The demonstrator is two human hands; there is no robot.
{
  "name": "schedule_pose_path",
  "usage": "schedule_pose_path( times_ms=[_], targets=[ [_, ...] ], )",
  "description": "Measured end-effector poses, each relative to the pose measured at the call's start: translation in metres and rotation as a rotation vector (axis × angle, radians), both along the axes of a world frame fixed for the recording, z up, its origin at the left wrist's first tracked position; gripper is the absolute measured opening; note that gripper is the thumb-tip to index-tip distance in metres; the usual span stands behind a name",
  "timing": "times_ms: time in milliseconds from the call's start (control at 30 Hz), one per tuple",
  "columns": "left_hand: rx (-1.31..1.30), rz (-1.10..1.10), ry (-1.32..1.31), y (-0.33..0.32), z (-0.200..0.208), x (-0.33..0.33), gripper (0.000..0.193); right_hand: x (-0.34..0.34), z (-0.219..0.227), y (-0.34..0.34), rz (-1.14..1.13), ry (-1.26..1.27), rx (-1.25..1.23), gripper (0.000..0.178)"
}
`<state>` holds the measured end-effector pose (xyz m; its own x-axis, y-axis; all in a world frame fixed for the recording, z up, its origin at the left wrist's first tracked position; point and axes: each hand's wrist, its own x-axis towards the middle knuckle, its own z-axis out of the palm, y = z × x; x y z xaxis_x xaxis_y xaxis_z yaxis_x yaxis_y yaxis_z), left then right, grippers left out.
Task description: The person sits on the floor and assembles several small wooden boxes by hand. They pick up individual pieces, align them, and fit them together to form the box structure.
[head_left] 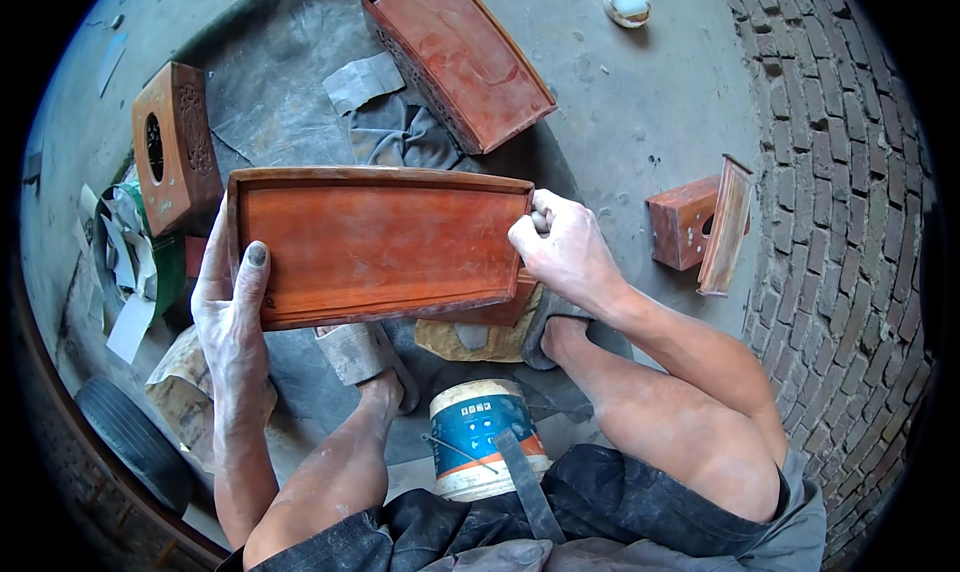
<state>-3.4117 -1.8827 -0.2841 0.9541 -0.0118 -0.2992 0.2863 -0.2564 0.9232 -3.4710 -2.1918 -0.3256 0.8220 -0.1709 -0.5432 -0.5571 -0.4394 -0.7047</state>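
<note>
Taking the red-brown wooden tray (375, 244) in the person's hands as the landmark, the far left holds a green bucket stuffed with pale paper strips (135, 267), and just above it a small carved wooden box with an oval hole (175, 144) stands tilted, close to the tray's upper left corner. A dark tyre (130, 437) lies well below and left of the tray. The left hand (232, 307) clamps the tray's left end, thumb lying over the inner face, the fingers wrapped behind out of sight. The tray itself sits across the middle, held above the knees with its hollow side facing up to the camera and its long rims running left to right. It looks like stiff, solid wood, fairly heavy for its size, with a smooth finish that could slide in dusty fingers, so the raised rims at the short ends seem the surest places to take hold. Below it stands a white and blue tin (485, 437) between the legs. Above it a second tray (460, 57) lies slanted on the concrete floor (640, 112). The right hand (562, 250) is clenched at the tray's right end, pressing something I cannot make out against the rim. Further right, a small wooden block (685, 222) stands touching a thin panel (727, 227).
</note>
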Motion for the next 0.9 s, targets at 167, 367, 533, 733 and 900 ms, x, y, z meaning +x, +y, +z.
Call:
schedule_pose_path(
  times_ms=[167, 367, 533, 733, 900],
  targets=[
    [-0.014, -0.026, -0.030, -0.001, -0.004, -0.001, 0.061, -0.001, -0.006, 0.003, -0.052, 0.004, -0.038, 0.021],
    [-0.113, -0.020, 0.020, 0.013, -0.031, 0.009, 0.060, -0.005, -0.013, 0.002, -0.098, -0.003, 0.181, 0.033],
    [-0.147, -0.008, 0.123, 0.027, -0.049, 0.019, 0.060, -0.004, -0.004, -0.004, -0.095, 0.227, 0.543, 0.089],
    [-0.355, -0.102, 0.271, 0.042, -0.078, 0.039, 0.060, -0.015, -0.037, -0.013, -0.207, 0.318, 0.982, 0.104],
    [-0.394, -0.172, 0.388, 0.048, -0.093, 0.050, 0.063, -0.017, -0.027, -0.002, -0.232, 0.368, 0.937, 0.091]
  ],
)
